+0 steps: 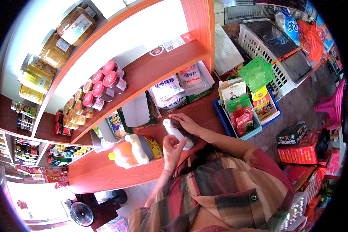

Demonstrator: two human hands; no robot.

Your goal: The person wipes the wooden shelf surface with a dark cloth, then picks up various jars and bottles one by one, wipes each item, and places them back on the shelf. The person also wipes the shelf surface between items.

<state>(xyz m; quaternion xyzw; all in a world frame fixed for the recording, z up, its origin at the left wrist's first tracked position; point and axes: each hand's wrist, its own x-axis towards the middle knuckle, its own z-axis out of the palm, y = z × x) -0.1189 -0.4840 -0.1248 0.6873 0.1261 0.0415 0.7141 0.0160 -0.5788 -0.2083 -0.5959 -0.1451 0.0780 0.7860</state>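
A plastic jug (177, 133) with a white side and a dark side stands on the reddish wooden counter (101, 175) before me. My right hand (187, 124) holds it along its far side, fingers reaching toward the white cap end. Close against its near side is my left hand (173, 149), fingers curled and thumb raised; whether they grip it is hidden. To the left stand a dark sauce jug (152, 147) with a white cap and yellow label, and a yellow-capped jug (123, 153) of orange liquid.
Above the counter runs a wooden shelf (162, 65) with red-lidded jars (110, 78). Seasoning bags (168, 92) sit behind the jug. At right are a blue basket (224, 121) of seasoning packets, a green plastic swatter (256, 74) and a white crate (258, 46).
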